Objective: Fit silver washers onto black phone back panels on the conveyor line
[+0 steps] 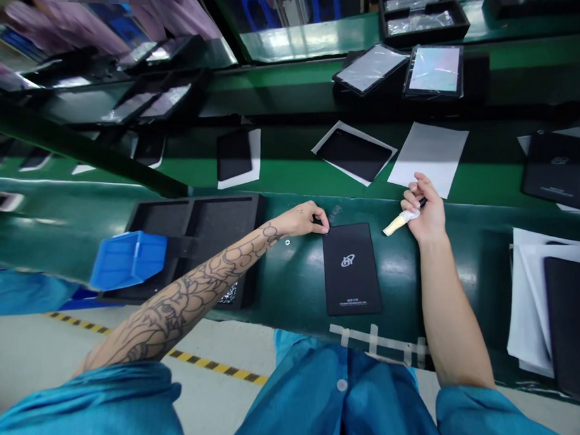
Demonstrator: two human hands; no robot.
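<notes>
A black tablet (pixel 351 268) lies flat on the green bench, its back facing up with a white logo. My left hand (pixel 302 219) is curled at the tablet's upper left corner, fingertips touching it. To the tablet's right, my right hand (pixel 426 209) grips a slim cream-tipped stick (pixel 398 224) with a black end poking out above my fingers. The stick's tip points left, a little apart from the tablet. White wrapping covers part of the stick near my fingers.
A black foam tray (pixel 194 239) lies left of the tablet, with a blue plastic bin (pixel 128 260) on it. Black tablets on white sheets (pixel 428 159) line the green belt beyond. A stack of white sheets (pixel 529 302) lies at the right.
</notes>
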